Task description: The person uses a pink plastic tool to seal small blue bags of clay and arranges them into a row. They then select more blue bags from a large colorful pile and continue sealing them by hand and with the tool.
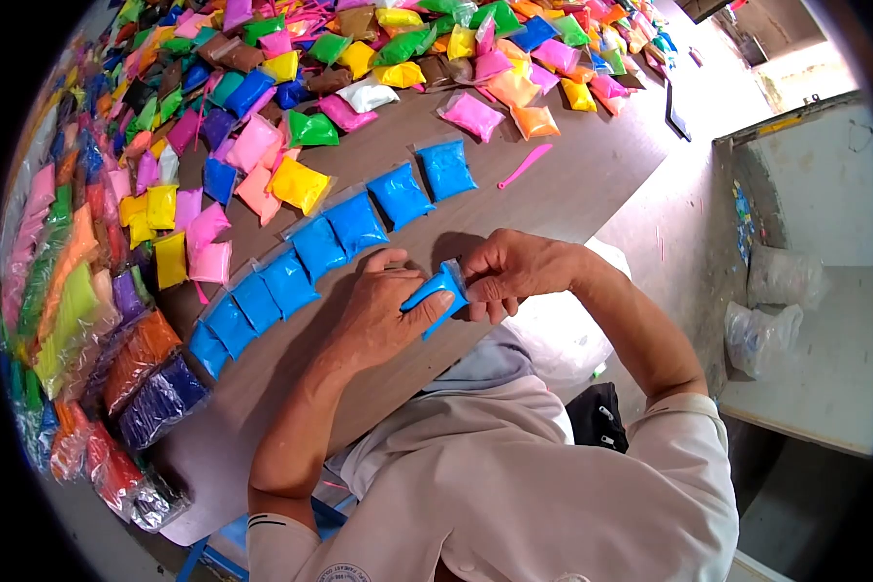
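Bright blue fills a small plastic packet point(435, 296), held near the front edge of the table point(587, 184), between our two bare hands and close to our body. Our left hand point(383, 299) is narrowed around it, the thumb laid across the packet's face and the fingertips mostly hidden. Our right hand point(500, 274) is drawn into a pinch, thumb and forefinger at the packet's clear margin; how hard they press, we cannot tell. Past the left hand curves a row of blue packets point(317, 248) (eight by our count, much like the one we hold), close together at the lower left and looser toward the top. Beyond it, a heap of packets point(378, 48) in pink, green, yellow, orange and other colours spreads over the far side, and a thin pink stick point(525, 166) lies apart, beyond the right hand. To handle the packet well, we judge, the left thumb should press broadly and lightly, since the filling looks soft and could bulge toward the edge if squeezed; the right fingertips do best on the clear margin alone, easing it flat without tugging, so that the thin wrapping neither creases nor splits.
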Motion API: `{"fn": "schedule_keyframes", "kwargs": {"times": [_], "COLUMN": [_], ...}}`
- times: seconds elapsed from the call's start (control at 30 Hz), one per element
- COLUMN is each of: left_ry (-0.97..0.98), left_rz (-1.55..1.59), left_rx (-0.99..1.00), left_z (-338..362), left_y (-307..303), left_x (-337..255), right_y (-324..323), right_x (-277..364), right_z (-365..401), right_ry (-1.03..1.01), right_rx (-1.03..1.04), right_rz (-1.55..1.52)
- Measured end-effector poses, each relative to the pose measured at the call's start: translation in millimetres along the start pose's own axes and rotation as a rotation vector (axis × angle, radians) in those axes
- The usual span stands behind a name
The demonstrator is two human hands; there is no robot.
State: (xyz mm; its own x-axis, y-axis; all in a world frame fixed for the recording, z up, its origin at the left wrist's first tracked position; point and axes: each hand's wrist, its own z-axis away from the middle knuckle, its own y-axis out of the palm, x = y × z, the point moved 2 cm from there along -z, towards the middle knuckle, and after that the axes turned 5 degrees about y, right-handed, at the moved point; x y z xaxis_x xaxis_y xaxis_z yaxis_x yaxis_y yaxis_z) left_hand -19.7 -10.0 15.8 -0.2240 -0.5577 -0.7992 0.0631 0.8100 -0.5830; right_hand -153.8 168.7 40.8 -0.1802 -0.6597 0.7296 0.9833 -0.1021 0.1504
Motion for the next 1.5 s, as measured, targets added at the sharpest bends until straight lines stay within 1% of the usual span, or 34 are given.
{"fn": "schedule_keyframes", "kwargs": {"times": [0.1,0.2,0.3,0.4,0.5,0.57,0.6,0.67,0.73,0.8,0.87,0.9,0.97,1.0,1.07,1.13,1.17,1.2,1.27,1.3,1.4,1.43,1.5], "left_ry": [-0.011,-0.02,-0.037,-0.061,-0.082,-0.092,-0.091,-0.088,-0.102,-0.122,-0.138,-0.137,-0.135,-0.126,-0.106,-0.127,-0.134,-0.142,-0.157,-0.162,-0.229,-0.244,-0.24], "left_rz": [-0.017,-0.036,-0.047,-0.069,-0.087,-0.094,-0.047,0.045,-0.023,-0.045,-0.021,-0.039,-0.077,-0.055,-0.01,-0.091,-0.131,-0.118,-0.089,-0.089,-0.051,-0.087,-0.059], "left_rx": [0.023,0.05,0.089,0.075,0.067,0.093,0.071,0.029,0.044,0.086,0.166,0.127,0.058,0.086,0.138,0.082,0.054,0.078,0.122,0.121,0.151,0.18,0.162], "left_z": [0.1,0.7,-1.1,-0.4,0.4,-1.7,-1.2,0.3,2.0,1.8,-2.9,-2.1,2.3,1.4,-2.2,1.0,2.6,2.3,0.9,0.9,2.8,3.1,2.4], "left_y": [0.9,1.0,-2.4,-2.1,0.3,-0.5,-1.5,-3.9,-4.8,-6.1,-8.0,-6.7,-1.7,-1.9,-3.3,-3.7,-4.2,-4.7,-5.8,-7.5,-12.1,-12.5,-13.1], "left_x": [1.3,1.1,-3.1,-5.2,-1.9,-1.0,-1.0,-0.3,-1.2,-1.4,-2.8,-1.7,1.3,1.4,1.7,-0.2,-1.1,-0.6,0.4,-1.7,-2.9,-2.8,-5.9], "right_y": [2.7,5.2,7.2,14.8,20.4,17.0,13.4,-15.9,-32.1,-40.5,-43.4,-36.7,-23.0,-13.3,5.9,24.7,33.1,41.9,49.1,52.3,43.0,47.1,49.5], "right_x": [6.0,14.1,15.4,13.7,16.4,11.7,6.8,-19.6,-26.8,-39.0,-49.5,-43.6,-47.5,-48.0,-38.8,-25.7,-19.1,-13.0,-19.7,-13.0,-22.0,-17.0,-16.3], "right_z": [-1.3,-0.8,-1.0,-2.1,3.8,8.7,12.2,19.1,51.1,81.3,106.6,111.5,97.0,89.7,75.8,58.4,51.3,44.1,12.7,3.4,-12.9,-9.9,-9.6], "right_ry": [0.038,0.069,-0.156,-0.325,-0.366,-0.322,-0.3,-0.431,-0.347,-0.204,0.078,0.221,-0.185,-0.387,-0.394,-0.5,-0.406,-0.311,-0.461,-0.539,-0.378,-0.45,-0.478], "right_rx": [-0.032,-0.021,-0.147,-0.306,-0.416,-0.534,-0.593,-0.884,-1.216,-1.466,-1.536,-1.447,-1.396,-1.359,-1.049,-0.957,-0.789,-0.617,-0.356,-0.36,-0.189,-0.23,-0.324], "right_rz": [0.098,0.282,0.63,0.855,0.779,0.797,0.806,0.76,0.587,0.474,0.554,0.464,0.617,0.684,0.434,0.511,0.285,0.066,-0.349,-0.347,-0.319,-0.348,-0.328]}}
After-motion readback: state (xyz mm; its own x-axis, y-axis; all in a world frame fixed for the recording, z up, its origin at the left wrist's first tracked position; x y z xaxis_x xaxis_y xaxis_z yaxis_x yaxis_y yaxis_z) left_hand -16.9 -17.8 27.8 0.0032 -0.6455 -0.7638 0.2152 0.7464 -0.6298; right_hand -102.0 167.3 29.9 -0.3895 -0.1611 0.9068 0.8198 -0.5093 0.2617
